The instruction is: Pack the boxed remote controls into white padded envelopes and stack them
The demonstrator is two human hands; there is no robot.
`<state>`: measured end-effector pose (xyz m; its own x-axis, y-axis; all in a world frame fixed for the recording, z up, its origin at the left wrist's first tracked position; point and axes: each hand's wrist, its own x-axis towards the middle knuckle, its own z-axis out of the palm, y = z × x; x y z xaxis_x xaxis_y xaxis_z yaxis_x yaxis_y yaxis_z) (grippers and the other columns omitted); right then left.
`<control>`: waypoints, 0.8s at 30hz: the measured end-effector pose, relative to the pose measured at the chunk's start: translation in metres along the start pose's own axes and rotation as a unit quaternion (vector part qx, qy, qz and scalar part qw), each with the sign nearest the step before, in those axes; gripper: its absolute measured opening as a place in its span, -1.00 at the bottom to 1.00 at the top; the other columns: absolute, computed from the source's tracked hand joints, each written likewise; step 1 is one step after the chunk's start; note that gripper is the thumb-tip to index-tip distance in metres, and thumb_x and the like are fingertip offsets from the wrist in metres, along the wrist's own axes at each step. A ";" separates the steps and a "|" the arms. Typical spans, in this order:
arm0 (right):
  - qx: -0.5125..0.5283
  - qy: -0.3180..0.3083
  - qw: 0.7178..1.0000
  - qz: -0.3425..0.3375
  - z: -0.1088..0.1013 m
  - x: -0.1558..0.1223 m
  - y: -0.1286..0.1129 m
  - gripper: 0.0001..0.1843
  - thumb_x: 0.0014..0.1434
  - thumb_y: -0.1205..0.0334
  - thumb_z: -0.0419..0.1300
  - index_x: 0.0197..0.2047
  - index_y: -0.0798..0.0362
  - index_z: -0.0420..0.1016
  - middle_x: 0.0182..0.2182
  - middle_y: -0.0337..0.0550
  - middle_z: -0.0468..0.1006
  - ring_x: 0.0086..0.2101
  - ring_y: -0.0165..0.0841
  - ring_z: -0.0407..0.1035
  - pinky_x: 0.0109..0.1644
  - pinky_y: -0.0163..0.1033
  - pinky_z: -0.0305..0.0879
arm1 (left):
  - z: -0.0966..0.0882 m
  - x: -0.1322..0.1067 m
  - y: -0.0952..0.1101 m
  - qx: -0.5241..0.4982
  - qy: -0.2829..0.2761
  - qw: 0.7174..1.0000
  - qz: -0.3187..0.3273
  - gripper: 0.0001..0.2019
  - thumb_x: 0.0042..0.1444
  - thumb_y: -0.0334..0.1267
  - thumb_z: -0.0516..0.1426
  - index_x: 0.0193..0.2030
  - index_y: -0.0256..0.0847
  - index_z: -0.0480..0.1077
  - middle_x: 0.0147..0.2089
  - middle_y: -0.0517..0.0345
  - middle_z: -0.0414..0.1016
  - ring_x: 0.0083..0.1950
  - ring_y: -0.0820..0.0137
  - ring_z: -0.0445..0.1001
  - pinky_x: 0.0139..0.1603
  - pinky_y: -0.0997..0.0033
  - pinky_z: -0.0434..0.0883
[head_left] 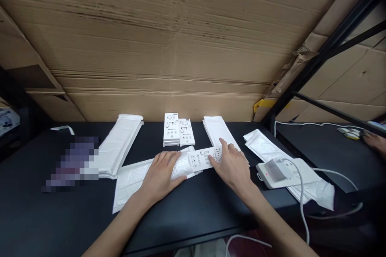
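Printed white box [205,157], lying centrally near front edge of black table [196,209], one end tucked into white bubble mailer [135,178]; right hand [232,165] laid over its outer end, fingers spread; left hand [161,174] flat, spread, on mailer.

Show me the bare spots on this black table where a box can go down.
Bare table lies at the front edge between the forearms, and at the front left, beside the bubble mailer. Crowded: the back row from the mailer stack to the white device.
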<state>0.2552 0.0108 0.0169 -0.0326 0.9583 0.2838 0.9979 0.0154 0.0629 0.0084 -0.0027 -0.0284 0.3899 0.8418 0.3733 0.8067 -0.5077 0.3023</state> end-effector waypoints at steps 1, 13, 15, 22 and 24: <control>-0.001 0.000 1.000 -0.004 0.002 0.000 -0.001 -0.32 0.26 -0.07 0.05 0.30 0.18 0.17 -0.16 0.08 0.50 -0.17 -0.08 0.44 -0.03 -0.04 0.26 | 0.000 0.000 0.000 -0.001 0.001 1.000 0.001 -0.41 0.13 0.02 0.19 0.25 -0.15 0.22 0.16 -0.01 0.39 0.14 0.11 0.33 0.14 0.05 0.32; 0.019 -0.028 0.999 -0.019 0.016 -0.006 0.000 -0.39 0.33 -0.03 -0.03 0.29 0.21 0.21 -0.03 0.14 0.51 -0.04 -0.07 0.39 0.04 -0.03 0.26 | 0.000 -0.001 -0.001 -0.015 -0.034 0.999 -0.008 -0.43 0.14 0.03 0.17 0.24 -0.15 0.24 0.17 -0.04 0.37 0.15 0.09 0.32 0.15 0.04 0.31; 0.025 -0.028 0.999 -0.026 0.016 -0.005 0.000 -0.38 0.33 -0.03 -0.02 0.29 0.23 0.21 -0.04 0.15 0.52 -0.04 -0.05 0.39 0.03 -0.02 0.27 | 0.000 -0.001 0.000 -0.018 -0.040 0.999 -0.009 -0.44 0.14 0.01 0.17 0.24 -0.16 0.25 0.18 -0.05 0.37 0.16 0.09 0.32 0.16 0.05 0.30; 0.040 -0.025 0.998 -0.049 0.015 -0.004 -0.003 -0.41 0.33 0.01 -0.02 0.29 0.23 0.22 -0.04 0.12 0.52 -0.04 -0.06 0.38 0.04 -0.02 0.27 | 0.001 -0.003 -0.001 -0.023 -0.039 0.999 -0.002 -0.42 0.15 0.02 0.17 0.26 -0.14 0.22 0.20 -0.05 0.35 0.16 0.09 0.31 0.15 0.02 0.31; 0.051 -0.024 0.997 -0.055 0.016 -0.006 -0.005 -0.41 0.33 0.02 -0.02 0.29 0.22 0.22 -0.02 0.10 0.52 -0.03 -0.07 0.37 0.05 -0.02 0.26 | 0.001 -0.002 -0.001 -0.024 -0.036 0.999 -0.002 -0.43 0.15 0.02 0.17 0.25 -0.14 0.23 0.19 -0.04 0.36 0.16 0.10 0.32 0.14 0.03 0.31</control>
<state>0.2508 0.0094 0.0000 -0.1419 0.9619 0.2337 0.9890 0.1475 -0.0068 0.0069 -0.0040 -0.0306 0.4195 0.8540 0.3077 0.7864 -0.5112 0.3467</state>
